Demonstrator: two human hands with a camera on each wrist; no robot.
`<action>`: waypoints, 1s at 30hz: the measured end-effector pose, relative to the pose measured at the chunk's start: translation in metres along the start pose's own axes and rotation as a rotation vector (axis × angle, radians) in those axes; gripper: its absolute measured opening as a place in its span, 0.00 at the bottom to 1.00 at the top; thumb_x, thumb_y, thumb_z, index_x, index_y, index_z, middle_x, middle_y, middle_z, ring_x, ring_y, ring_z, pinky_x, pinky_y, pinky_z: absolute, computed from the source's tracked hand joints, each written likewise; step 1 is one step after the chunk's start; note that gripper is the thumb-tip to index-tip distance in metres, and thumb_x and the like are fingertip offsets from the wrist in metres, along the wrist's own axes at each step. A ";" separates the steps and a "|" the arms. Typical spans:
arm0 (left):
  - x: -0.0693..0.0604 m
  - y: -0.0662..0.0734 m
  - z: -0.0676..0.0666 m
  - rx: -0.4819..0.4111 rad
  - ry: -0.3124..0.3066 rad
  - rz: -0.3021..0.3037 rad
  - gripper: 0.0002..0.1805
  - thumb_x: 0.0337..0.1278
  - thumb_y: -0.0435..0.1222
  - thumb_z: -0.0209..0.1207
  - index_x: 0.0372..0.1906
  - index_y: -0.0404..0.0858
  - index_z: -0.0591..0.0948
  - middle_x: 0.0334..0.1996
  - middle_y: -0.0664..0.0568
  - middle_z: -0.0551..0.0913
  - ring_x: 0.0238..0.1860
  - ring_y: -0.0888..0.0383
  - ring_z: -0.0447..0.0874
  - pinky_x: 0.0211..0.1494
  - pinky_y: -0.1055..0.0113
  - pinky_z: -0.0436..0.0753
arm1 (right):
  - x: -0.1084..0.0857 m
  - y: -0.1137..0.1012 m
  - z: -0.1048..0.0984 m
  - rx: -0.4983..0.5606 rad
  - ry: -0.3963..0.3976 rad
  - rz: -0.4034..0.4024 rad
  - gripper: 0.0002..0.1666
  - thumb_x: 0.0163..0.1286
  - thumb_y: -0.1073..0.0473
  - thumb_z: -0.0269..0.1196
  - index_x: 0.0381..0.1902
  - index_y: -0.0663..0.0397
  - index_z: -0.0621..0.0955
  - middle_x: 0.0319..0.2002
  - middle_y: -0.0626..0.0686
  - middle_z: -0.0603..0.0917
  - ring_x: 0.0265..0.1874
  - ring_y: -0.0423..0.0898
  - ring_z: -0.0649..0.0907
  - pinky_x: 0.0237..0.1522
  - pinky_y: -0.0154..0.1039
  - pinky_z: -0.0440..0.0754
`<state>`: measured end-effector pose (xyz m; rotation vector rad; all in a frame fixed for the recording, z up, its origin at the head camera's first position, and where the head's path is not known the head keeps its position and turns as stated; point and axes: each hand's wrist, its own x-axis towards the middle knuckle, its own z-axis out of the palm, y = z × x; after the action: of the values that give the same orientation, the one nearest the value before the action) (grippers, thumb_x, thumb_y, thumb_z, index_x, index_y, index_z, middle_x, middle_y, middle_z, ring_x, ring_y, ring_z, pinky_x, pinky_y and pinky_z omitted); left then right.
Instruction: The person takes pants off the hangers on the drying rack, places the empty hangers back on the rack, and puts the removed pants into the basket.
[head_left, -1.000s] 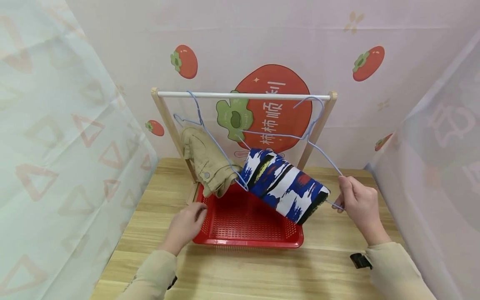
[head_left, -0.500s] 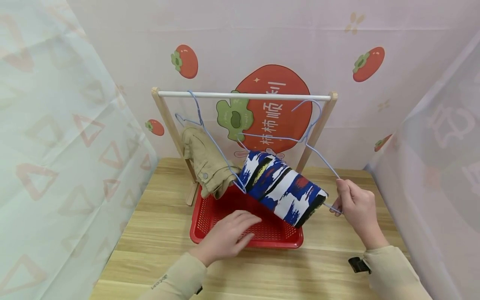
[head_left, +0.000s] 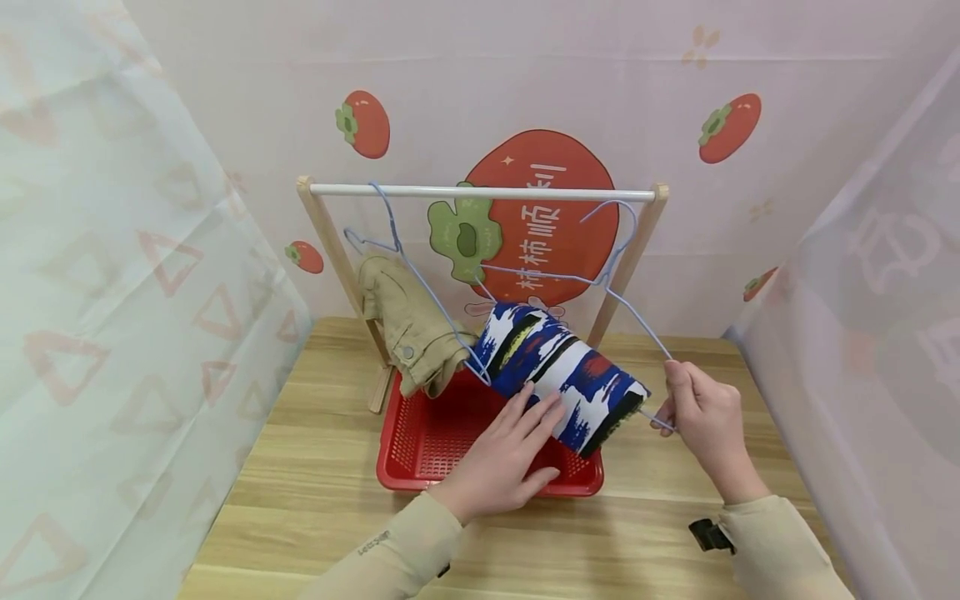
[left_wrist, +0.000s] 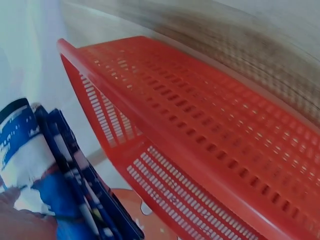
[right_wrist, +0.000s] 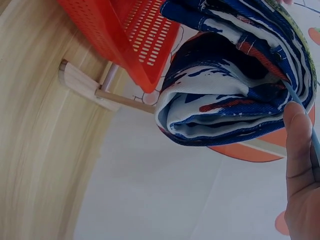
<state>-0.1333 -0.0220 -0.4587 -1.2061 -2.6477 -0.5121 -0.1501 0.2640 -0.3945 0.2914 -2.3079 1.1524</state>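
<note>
A folded blue, white, black and red patterned garment (head_left: 570, 367) hangs slantwise over the lower bar of a light blue clothes hanger (head_left: 637, 316). My right hand (head_left: 708, 412) grips that hanger at its right end; thumb and hanger wire show in the right wrist view beside the folded layers (right_wrist: 225, 95). The hanger's hook is near the rack's rod, seemingly not over it. My left hand (head_left: 502, 458) has its extended fingers against the garment's lower front. In the left wrist view, fingers (left_wrist: 22, 220) touch the cloth at the lower left.
A wooden rack with a white rod (head_left: 450, 192) stands at the back. On its left hangs another blue hanger (head_left: 431, 292) with a khaki garment (head_left: 412, 325). The red perforated basket (head_left: 405, 485) sits below on the wooden table (head_left: 300, 500). Printed cloth walls enclose three sides.
My left hand has moved rightward and up from the basket's left side to touch the patterned garment. The right hand keeps its grip, with hanger and garment slightly lower than before.
</note>
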 end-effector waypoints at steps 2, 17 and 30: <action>0.004 0.003 0.002 0.012 -0.001 -0.014 0.50 0.70 0.55 0.59 0.84 0.43 0.46 0.84 0.50 0.43 0.83 0.42 0.36 0.83 0.49 0.49 | -0.001 -0.001 0.001 0.000 0.000 0.015 0.25 0.81 0.61 0.54 0.18 0.54 0.72 0.08 0.46 0.78 0.06 0.33 0.78 0.10 0.27 0.75; 0.028 0.027 0.030 0.180 0.099 -0.164 0.61 0.63 0.65 0.57 0.83 0.38 0.38 0.83 0.45 0.30 0.82 0.38 0.28 0.83 0.43 0.45 | -0.015 -0.021 0.008 0.067 -0.019 0.204 0.29 0.84 0.53 0.50 0.19 0.58 0.73 0.08 0.49 0.80 0.07 0.37 0.81 0.11 0.31 0.76; 0.049 0.031 0.048 0.175 0.348 -0.258 0.63 0.51 0.57 0.72 0.82 0.43 0.45 0.83 0.45 0.39 0.81 0.34 0.37 0.80 0.37 0.52 | -0.032 -0.042 0.015 0.199 -0.040 0.402 0.34 0.84 0.44 0.47 0.22 0.64 0.71 0.12 0.55 0.82 0.11 0.47 0.85 0.11 0.40 0.80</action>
<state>-0.1430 0.0492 -0.4810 -0.6602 -2.4918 -0.4683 -0.1117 0.2245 -0.3911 -0.0878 -2.3538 1.5881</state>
